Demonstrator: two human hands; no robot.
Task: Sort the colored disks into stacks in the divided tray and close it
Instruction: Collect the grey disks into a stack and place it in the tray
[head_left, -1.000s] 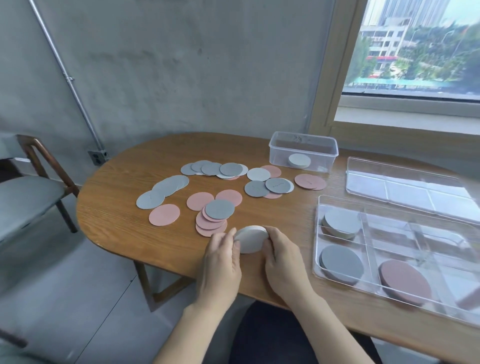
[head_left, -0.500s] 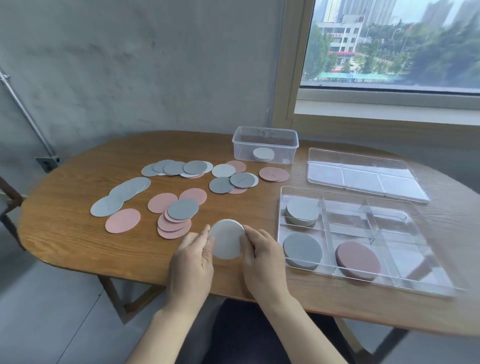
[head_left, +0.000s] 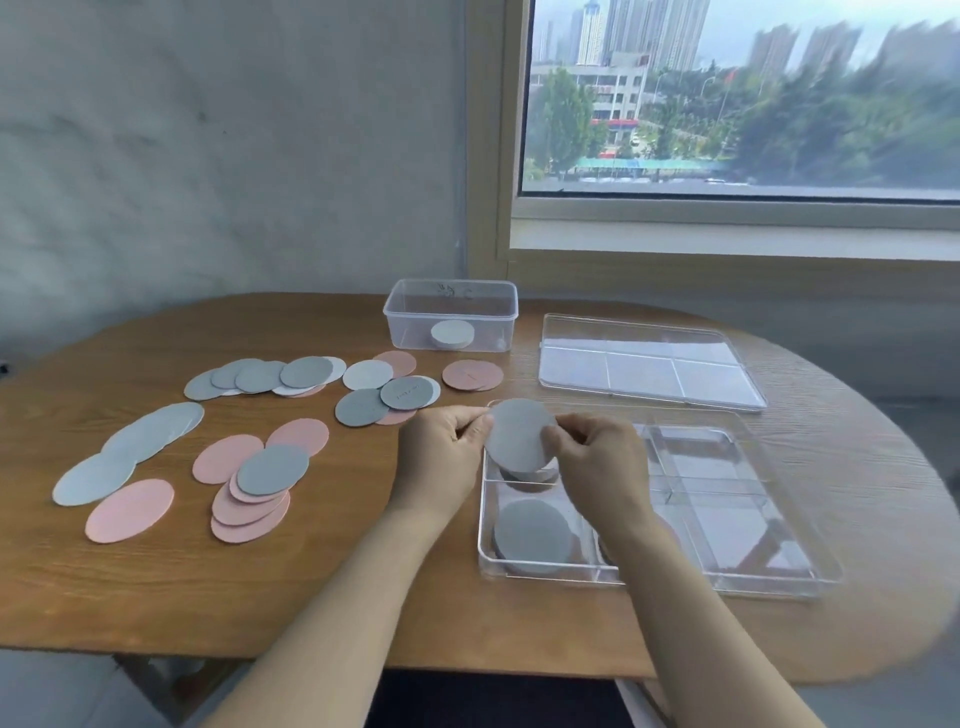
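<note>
Both my hands hold a stack of light grey disks (head_left: 519, 434) by its edges, tilted, just above the far-left compartment of the clear divided tray (head_left: 727, 584). My left hand (head_left: 447, 452) pinches its left edge and my right hand (head_left: 597, 462) its right edge. Under it lies a grey stack (head_left: 530, 475), partly hidden. A darker grey stack (head_left: 535, 535) fills the near-left compartment. My right forearm hides the neighbouring compartment. Loose pink, grey and pale disks (head_left: 260, 467) are scattered over the table's left half.
The tray's clear lid (head_left: 649, 364) lies flat behind the tray. A small clear tub (head_left: 452, 314) with a white disk stack inside stands at the back centre. The wooden table's (head_left: 156, 597) front edge is near me; a window is behind.
Both hands lifted the light grey stack off the table in front of me and carried it right, to above the tray's far-left compartment. The camera view also swung right.
</note>
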